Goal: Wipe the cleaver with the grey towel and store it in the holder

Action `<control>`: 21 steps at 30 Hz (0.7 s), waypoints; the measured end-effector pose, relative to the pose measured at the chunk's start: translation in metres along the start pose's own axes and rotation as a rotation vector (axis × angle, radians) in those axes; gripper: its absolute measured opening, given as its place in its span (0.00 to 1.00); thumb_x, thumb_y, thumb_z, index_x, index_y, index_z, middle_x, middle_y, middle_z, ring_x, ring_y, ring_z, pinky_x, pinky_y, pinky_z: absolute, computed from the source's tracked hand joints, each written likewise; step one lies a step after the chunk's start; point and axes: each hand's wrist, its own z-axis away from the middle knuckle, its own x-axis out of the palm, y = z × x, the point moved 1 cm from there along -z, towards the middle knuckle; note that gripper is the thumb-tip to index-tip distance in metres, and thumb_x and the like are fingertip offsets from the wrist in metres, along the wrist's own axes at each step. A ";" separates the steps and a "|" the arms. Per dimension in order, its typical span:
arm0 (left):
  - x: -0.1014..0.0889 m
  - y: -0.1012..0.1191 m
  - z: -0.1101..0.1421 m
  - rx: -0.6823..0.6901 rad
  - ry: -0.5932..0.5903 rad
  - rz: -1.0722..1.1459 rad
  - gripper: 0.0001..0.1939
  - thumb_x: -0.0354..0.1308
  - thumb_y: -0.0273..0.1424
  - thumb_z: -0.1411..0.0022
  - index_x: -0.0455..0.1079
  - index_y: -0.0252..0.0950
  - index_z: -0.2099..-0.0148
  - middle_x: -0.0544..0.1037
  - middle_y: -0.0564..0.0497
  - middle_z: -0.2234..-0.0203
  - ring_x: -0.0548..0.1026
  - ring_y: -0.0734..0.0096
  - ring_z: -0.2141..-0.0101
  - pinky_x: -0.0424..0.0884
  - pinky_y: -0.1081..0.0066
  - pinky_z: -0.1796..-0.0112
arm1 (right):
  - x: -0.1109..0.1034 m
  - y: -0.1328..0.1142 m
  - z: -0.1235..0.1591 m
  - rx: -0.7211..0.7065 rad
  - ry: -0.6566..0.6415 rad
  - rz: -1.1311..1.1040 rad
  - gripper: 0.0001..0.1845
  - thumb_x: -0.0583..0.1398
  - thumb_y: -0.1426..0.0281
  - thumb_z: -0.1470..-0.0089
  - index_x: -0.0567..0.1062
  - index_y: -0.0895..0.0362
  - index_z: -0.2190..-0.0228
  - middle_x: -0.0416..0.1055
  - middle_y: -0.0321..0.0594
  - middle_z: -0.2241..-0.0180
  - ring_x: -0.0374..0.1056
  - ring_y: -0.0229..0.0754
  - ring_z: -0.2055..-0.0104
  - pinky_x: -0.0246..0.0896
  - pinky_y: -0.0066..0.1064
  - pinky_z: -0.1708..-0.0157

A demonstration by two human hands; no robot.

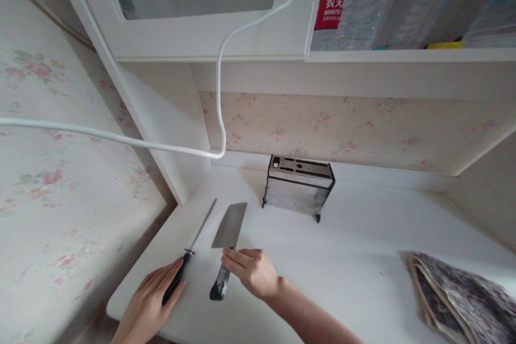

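Observation:
My left hand (151,298) lies around the black handle of a sharpening steel (203,226), its thin rod pointing up and away along the white tabletop (363,269). My right hand (253,271) reaches in from the right, fingertips together on the handle of a cleaver (229,228) close to the blade. The broad grey blade points away from me, and the worn black butt of its handle sticks out below my fingers. Steel and cleaver lie side by side, a short gap apart. My right thumb is mostly hidden.
A slotted knife block (300,185) with a metal top and clear sides stands toward the back. At the right lies a folded patterned cloth (463,295). A white cable (220,80) hangs in front of the cabinet (209,37). Wrapped bottles (366,11) fill the upper right shelf.

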 end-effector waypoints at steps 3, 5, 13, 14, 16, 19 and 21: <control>0.001 -0.004 -0.004 -0.004 -0.038 0.006 0.29 0.57 0.41 0.40 0.61 0.39 0.39 0.76 0.48 0.50 0.74 0.58 0.51 0.74 0.62 0.53 | 0.010 -0.004 0.003 0.023 -0.059 0.034 0.11 0.50 0.70 0.35 0.70 0.53 0.54 0.73 0.34 0.51 0.68 0.34 0.69 0.63 0.28 0.75; 0.000 -0.006 -0.007 -0.004 -0.070 0.024 0.28 0.57 0.42 0.40 0.62 0.41 0.39 0.75 0.49 0.50 0.74 0.58 0.51 0.74 0.63 0.53 | 0.016 -0.007 0.005 0.026 -0.081 0.049 0.10 0.51 0.69 0.35 0.71 0.52 0.57 0.74 0.31 0.54 0.67 0.34 0.69 0.60 0.28 0.76; -0.016 -0.006 -0.040 -0.242 0.036 0.275 0.16 0.54 0.41 0.37 0.71 0.43 0.50 0.77 0.50 0.53 0.75 0.64 0.53 0.74 0.70 0.54 | 0.018 0.000 0.009 -0.051 -0.174 0.039 0.05 0.54 0.69 0.36 0.70 0.52 0.62 0.75 0.30 0.60 0.66 0.34 0.68 0.57 0.27 0.74; -0.019 0.000 -0.051 -0.265 0.062 0.327 0.15 0.54 0.41 0.37 0.71 0.42 0.51 0.77 0.50 0.54 0.75 0.64 0.53 0.74 0.70 0.55 | 0.018 0.002 0.009 -0.059 -0.200 0.036 0.05 0.54 0.69 0.37 0.70 0.52 0.63 0.74 0.29 0.61 0.66 0.33 0.69 0.57 0.26 0.75; -0.024 0.017 -0.079 -0.295 0.081 0.448 0.14 0.53 0.41 0.36 0.71 0.42 0.52 0.76 0.49 0.54 0.75 0.64 0.55 0.73 0.69 0.55 | 0.017 0.004 0.007 -0.067 -0.255 0.033 0.04 0.56 0.68 0.38 0.71 0.52 0.65 0.74 0.27 0.64 0.65 0.33 0.71 0.55 0.27 0.78; -0.027 0.047 -0.130 -0.336 0.025 0.700 0.15 0.50 0.41 0.35 0.69 0.42 0.50 0.76 0.48 0.54 0.76 0.65 0.57 0.74 0.68 0.57 | 0.017 0.006 0.003 -0.060 -0.322 0.034 0.04 0.58 0.66 0.40 0.71 0.51 0.68 0.73 0.25 0.68 0.65 0.33 0.73 0.51 0.28 0.83; -0.023 0.067 -0.168 -0.352 -0.025 0.909 0.17 0.49 0.42 0.34 0.67 0.41 0.49 0.75 0.47 0.53 0.76 0.64 0.57 0.74 0.66 0.57 | 0.016 0.006 -0.001 -0.057 -0.353 0.034 0.05 0.59 0.66 0.41 0.71 0.51 0.69 0.73 0.25 0.70 0.66 0.33 0.73 0.50 0.27 0.84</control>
